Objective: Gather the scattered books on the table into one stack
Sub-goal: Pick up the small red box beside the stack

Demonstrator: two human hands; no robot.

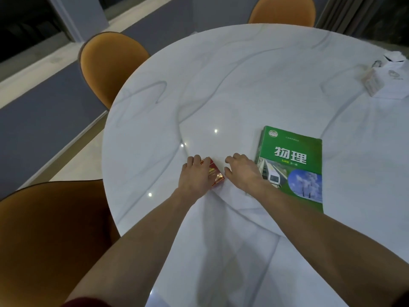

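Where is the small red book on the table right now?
In the head view the small red book lies near the table's front middle, under the left hand's fingers, left of the right hand and the green textbook.

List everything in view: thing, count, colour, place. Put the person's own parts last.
green book: 1, green cover with white lettering, a train and a blue circle, flat on the table, right of the hands; may top a stack.
small red book: 1, red with gold print, on the table, under the left hand.
white items: count unclear, white, far right edge of the table; blurred.
table: 1, round, white with grey veins.
chairs: 3, orange, at the left, top and lower left.
left hand: 1, fingers over the small red book.
right hand: 1, open, at the green book's left edge; contact unclear.
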